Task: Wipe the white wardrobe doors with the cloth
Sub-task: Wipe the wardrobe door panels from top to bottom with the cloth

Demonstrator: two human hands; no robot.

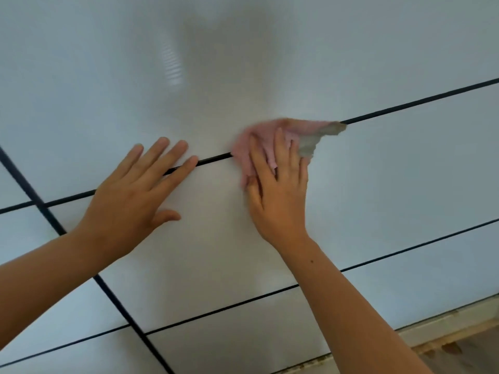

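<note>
Much of the cloth (299, 130) is hidden under our right hand (278, 201). Its edges are blurred, and its grey far corner is hard to make out. Both forearms are cut off by the frame. The pink cloth lies flat on the white doors (378, 171), over a dark seam (418, 102). Its long axis runs along that seam, grey tip toward the upper right. Our right fingers (256, 157) are straight and slightly spread, pressing it down. Our left hand (129, 195) lies flat nearby, apart from the cloth, fingers spread across the same seam and holding nothing. A plinth (445, 325) and floor (472, 354) show at lower right.
</note>
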